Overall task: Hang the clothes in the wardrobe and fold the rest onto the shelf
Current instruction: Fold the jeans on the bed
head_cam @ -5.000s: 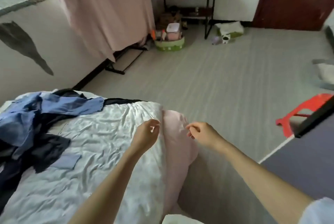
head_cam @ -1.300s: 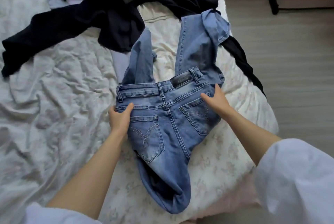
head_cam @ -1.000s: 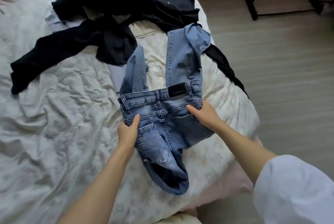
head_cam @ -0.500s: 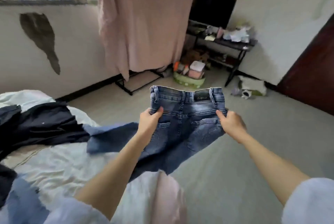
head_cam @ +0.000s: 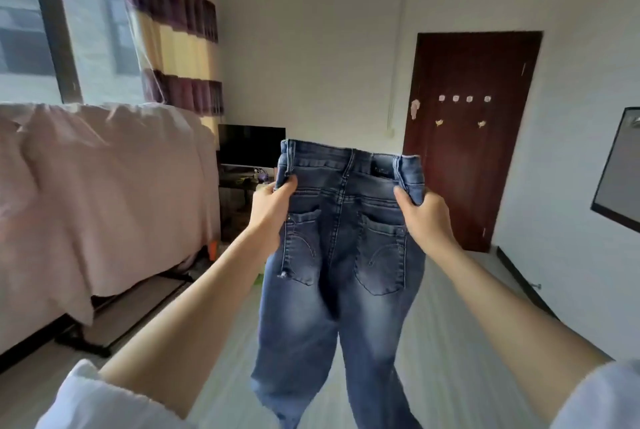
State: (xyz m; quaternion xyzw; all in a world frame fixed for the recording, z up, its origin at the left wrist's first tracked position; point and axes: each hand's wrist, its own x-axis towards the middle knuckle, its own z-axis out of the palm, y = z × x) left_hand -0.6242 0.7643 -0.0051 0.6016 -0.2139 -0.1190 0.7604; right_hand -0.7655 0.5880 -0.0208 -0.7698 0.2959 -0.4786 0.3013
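Note:
A pair of blue jeans [head_cam: 343,255] hangs in the air in front of me, back pockets facing me, legs dangling down out of the bottom of the view. My left hand [head_cam: 272,207] grips the left end of the waistband. My right hand [head_cam: 424,217] grips the right end. Both arms are stretched forward at about chest height. The bed and the other clothes are out of view.
A pink sheet [head_cam: 104,193] drapes over a drying rack on the left, its black base [head_cam: 114,321] on the floor. Behind the jeans stand a dark TV [head_cam: 251,144] and a cluttered table. A dark red door [head_cam: 471,138] is at the back right.
I have lifted the jeans off the bed and raised them higher, so they now hang straight down. My view has swung up from the bed to the room.

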